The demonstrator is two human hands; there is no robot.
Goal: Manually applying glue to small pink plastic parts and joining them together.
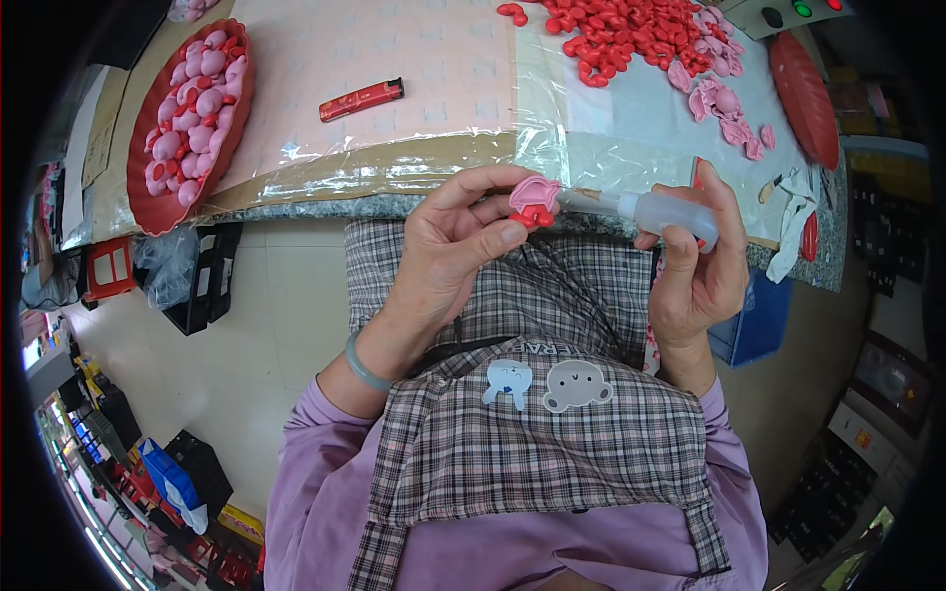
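Observation:
My left hand (445,236) pinches a small pink hollow plastic piece (535,192) together with a glossy red plastic piece (533,216), just in front of the table edge. My right hand (702,281) is closed round a small translucent squeeze bottle (662,216), held almost level. Its thin needle tip points left and reaches close to the pink piece; whether it touches cannot be made out. Something red also shows behind the fingers of my right hand, partly hidden.
On the table lie a red scalloped tray (148,212) of pink and red pieces, a red lighter (362,99), heaped red pieces (631,39) and loose pink pieces (727,101). Another red tray (803,98) and a white crumpled cloth (791,227) sit at right. A blue bin (754,320) stands below.

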